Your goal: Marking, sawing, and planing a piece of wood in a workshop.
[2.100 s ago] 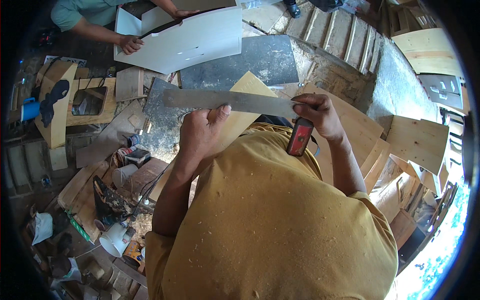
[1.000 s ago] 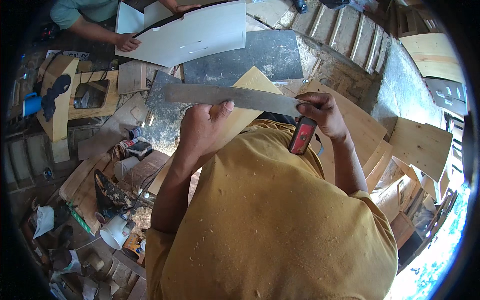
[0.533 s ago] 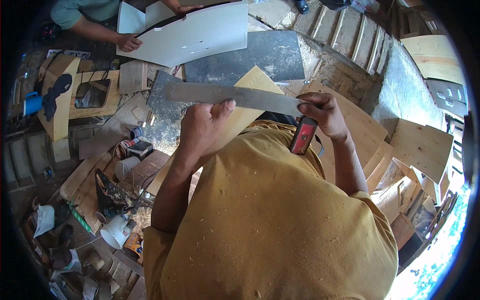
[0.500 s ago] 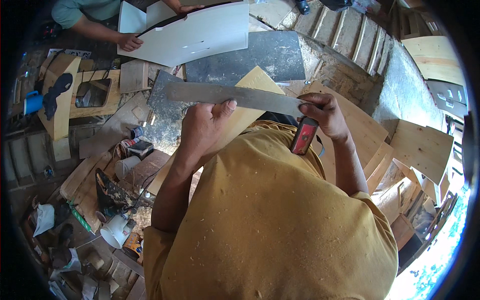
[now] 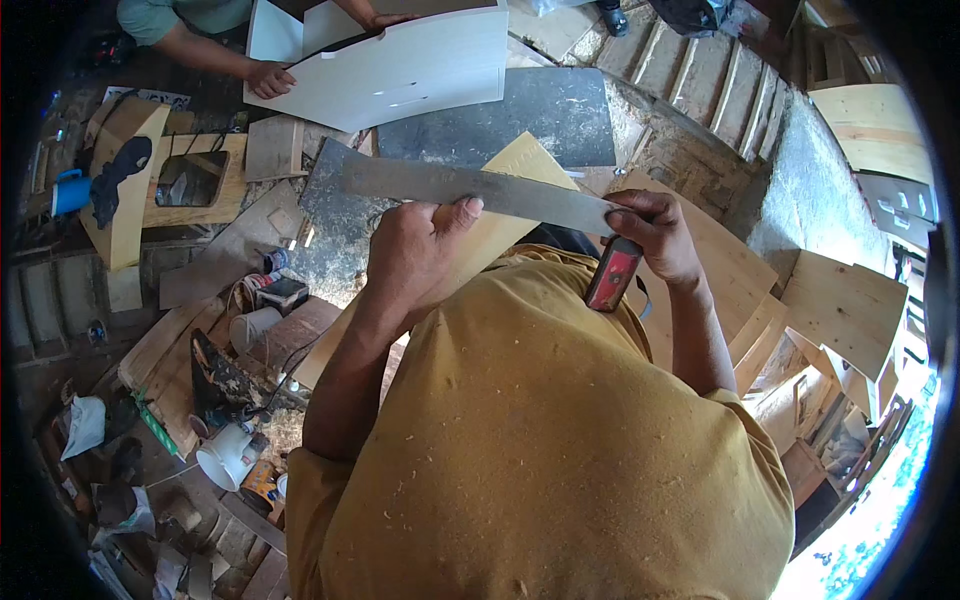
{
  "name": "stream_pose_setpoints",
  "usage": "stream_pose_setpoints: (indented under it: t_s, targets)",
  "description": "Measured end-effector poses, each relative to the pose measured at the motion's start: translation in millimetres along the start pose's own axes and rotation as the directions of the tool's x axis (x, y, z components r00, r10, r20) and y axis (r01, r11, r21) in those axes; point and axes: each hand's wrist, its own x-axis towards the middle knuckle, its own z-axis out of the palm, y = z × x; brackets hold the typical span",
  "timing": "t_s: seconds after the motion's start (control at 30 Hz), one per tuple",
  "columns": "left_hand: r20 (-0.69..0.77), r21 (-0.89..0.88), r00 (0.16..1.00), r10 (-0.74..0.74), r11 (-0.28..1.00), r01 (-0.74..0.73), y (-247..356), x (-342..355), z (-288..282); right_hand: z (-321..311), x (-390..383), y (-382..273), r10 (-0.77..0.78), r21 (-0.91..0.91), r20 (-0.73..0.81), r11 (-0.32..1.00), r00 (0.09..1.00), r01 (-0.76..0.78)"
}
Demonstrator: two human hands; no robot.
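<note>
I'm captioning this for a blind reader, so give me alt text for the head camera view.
A person in a mustard shirt holds a long flat metal blade across a pale wooden board, left hand on the blade, right hand gripping its red handle. Wood offcuts lie around.

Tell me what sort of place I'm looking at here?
Most likely a woodworking shop with a cluttered floor. The hand saw is gripped by the right hand and steadied by the left hand over a plywood piece; cut plywood shapes lie around, and another person handles a white panel.
</note>
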Motion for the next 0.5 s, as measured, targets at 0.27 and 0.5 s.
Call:
stream_pose_setpoints:
  t_s: [0.27, 0.5]
  targets:
    - [0.019, 0.03, 0.999, -0.037, 0.999, 0.036, 2.8, 0.7, 0.1, -3.0, -0.1, 2.6, 0.026, -0.012, -0.011, 1.0, 1.0, -0.026]
    - [-0.023, 0.044, 1.0, 0.019, 0.999, -0.018, 4.5, 2.5, -0.7, -6.6, 3.9, 8.9, 0.007, -0.009, 0.022, 1.0, 1.0, -0.007]
